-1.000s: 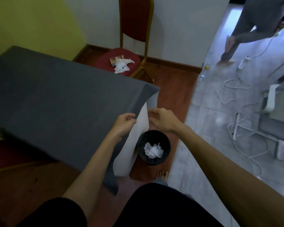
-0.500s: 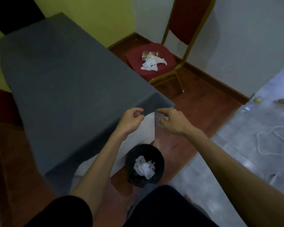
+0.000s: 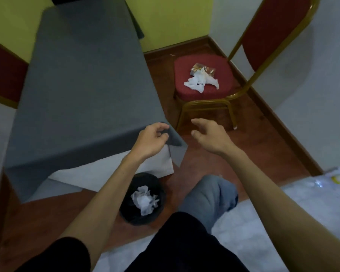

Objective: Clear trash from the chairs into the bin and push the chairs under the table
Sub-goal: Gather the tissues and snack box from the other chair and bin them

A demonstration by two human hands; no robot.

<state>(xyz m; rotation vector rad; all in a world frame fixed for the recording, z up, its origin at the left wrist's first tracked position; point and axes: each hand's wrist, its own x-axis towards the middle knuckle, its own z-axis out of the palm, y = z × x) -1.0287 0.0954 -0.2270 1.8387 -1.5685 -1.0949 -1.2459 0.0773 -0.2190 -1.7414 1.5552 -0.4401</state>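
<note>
A red chair (image 3: pixel 222 65) with a gold frame stands in the corner, pulled out from the table (image 3: pixel 82 81) with its grey cloth. On its seat lie crumpled white tissue (image 3: pixel 200 83) and a small brown wrapper (image 3: pixel 202 69). A black bin (image 3: pixel 159 193) sits on the floor at the table's near corner, with crumpled white paper (image 3: pixel 144 200) inside. My left hand (image 3: pixel 152 141) hovers at the table's corner, fingers curled, holding nothing. My right hand (image 3: pixel 210 134) is open, stretched towards the chair, short of its front leg.
A second red chair (image 3: pixel 2 75) shows at the left, partly behind the table. White walls and a wooden skirting close the corner. Small litter (image 3: pixel 337 178) lies on the pale tiles at the right. My knee (image 3: pixel 210 193) is beside the bin.
The view has swung left and closer to the chair. Both hands have left the tablecloth corner; the right hand has opened and moved towards the chair.
</note>
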